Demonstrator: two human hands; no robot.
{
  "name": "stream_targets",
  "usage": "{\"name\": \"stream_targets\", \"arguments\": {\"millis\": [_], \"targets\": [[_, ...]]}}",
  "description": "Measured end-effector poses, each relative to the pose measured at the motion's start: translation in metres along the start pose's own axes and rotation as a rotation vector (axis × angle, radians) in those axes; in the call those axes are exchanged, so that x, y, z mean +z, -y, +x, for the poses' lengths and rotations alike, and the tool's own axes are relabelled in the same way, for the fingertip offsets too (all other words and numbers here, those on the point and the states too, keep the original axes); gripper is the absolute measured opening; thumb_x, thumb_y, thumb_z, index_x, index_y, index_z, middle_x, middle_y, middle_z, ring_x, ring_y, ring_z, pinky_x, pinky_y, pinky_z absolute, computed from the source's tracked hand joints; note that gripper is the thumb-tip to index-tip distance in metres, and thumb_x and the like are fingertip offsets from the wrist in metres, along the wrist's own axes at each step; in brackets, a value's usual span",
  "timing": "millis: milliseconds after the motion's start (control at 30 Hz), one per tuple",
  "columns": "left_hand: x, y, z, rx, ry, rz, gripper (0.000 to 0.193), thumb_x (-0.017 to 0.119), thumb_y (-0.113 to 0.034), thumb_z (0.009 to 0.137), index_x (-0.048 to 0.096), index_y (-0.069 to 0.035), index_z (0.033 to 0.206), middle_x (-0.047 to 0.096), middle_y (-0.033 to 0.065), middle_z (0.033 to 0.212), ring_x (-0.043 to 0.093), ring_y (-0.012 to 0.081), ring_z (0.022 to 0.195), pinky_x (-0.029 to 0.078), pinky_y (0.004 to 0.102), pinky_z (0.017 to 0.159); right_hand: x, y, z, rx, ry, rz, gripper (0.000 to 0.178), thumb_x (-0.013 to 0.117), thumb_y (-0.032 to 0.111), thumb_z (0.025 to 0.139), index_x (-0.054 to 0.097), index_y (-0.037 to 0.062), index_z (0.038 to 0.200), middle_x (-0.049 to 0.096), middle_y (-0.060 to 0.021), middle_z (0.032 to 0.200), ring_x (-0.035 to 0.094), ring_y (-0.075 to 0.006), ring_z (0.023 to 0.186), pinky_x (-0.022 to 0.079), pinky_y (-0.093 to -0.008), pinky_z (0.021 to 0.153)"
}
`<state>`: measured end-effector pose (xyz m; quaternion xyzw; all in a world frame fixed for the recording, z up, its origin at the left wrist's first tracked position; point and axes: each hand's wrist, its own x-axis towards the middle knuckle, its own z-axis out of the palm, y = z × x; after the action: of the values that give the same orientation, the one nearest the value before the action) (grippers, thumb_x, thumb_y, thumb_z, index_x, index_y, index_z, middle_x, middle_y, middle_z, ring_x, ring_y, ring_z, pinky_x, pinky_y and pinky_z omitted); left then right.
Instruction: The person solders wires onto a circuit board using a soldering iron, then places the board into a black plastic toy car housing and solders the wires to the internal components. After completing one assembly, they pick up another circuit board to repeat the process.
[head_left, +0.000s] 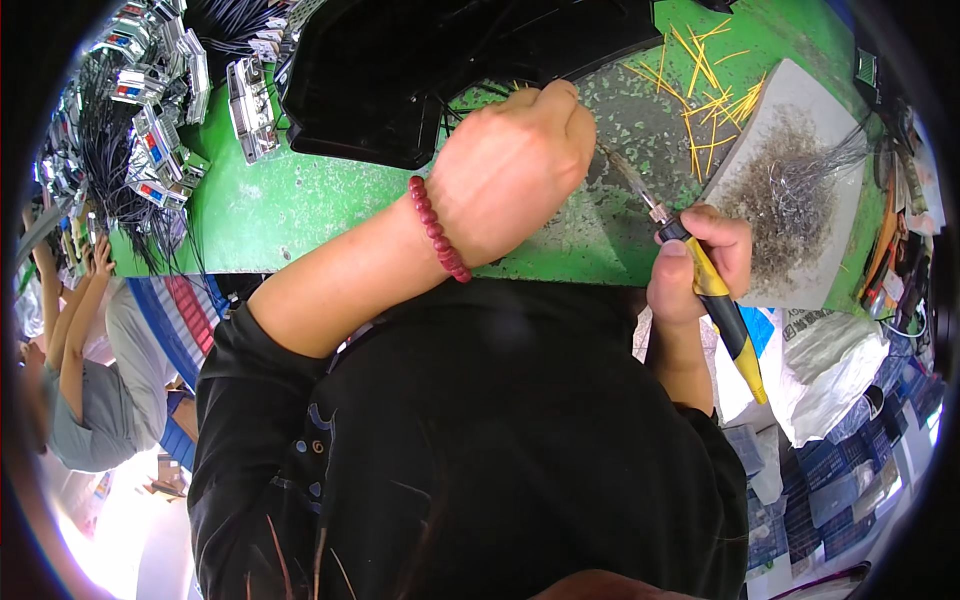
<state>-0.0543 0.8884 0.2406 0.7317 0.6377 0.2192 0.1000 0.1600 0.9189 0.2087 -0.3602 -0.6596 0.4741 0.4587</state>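
My left hand (515,175), a dark red bead bracelet (438,228) at its wrist, is closed at the near edge of a large black plastic casing (375,85). The back of the hand faces up, and whatever its curled fingers hold is hidden beneath. In my right hand (690,270) is a yellow and black soldering iron (715,290), gripped between thumb and fingers. Its dark tip slants up and left, close beside the left hand's knuckles. Thin dark wires (450,112) show by the casing's edge.
Thin yellow strips (712,100) lie scattered on the worn green tabletop (330,225). A pale board (835,215) at right carries brownish debris and fine strands. Metal-cased parts (160,150) with black leads crowd the left. Another person's arm (82,300) is at far left.
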Motion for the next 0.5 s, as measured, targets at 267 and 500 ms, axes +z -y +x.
{"name": "stream_targets", "arguments": {"millis": [267, 500], "targets": [[0.0035, 0.0005, -0.0004, -0.017, -0.043, -0.009, 0.011, 0.059, 0.005, 0.072, 0.053, -0.002, 0.078, 0.056, 0.0105, 0.084, 0.062, 0.0271, 0.069, 0.052, 0.0341, 0.058, -0.0008, 0.0004, 0.0012, -0.006, 0.007, -0.020, 0.036, 0.077, 0.026, 0.081, 0.056, -0.0004, 0.093, 0.056, -0.0071, 0.076, 0.045, -0.0090, 0.060, 0.037, -0.0234, 0.055], [0.0050, 0.0039, 0.0009, 0.055, -0.034, 0.123, 0.010, 0.061, -0.007, 0.068, 0.053, -0.005, 0.073, 0.054, 0.0094, 0.077, 0.063, 0.0196, 0.067, 0.054, 0.0295, 0.052, -0.0019, 0.0038, 0.0024, 0.007, 0.076, -0.069, 0.030, 0.069, 0.021, 0.084, 0.052, -0.0017, 0.095, 0.053, -0.0080, 0.074, 0.052, -0.0131, 0.062, 0.042, -0.0245, 0.057]]}}
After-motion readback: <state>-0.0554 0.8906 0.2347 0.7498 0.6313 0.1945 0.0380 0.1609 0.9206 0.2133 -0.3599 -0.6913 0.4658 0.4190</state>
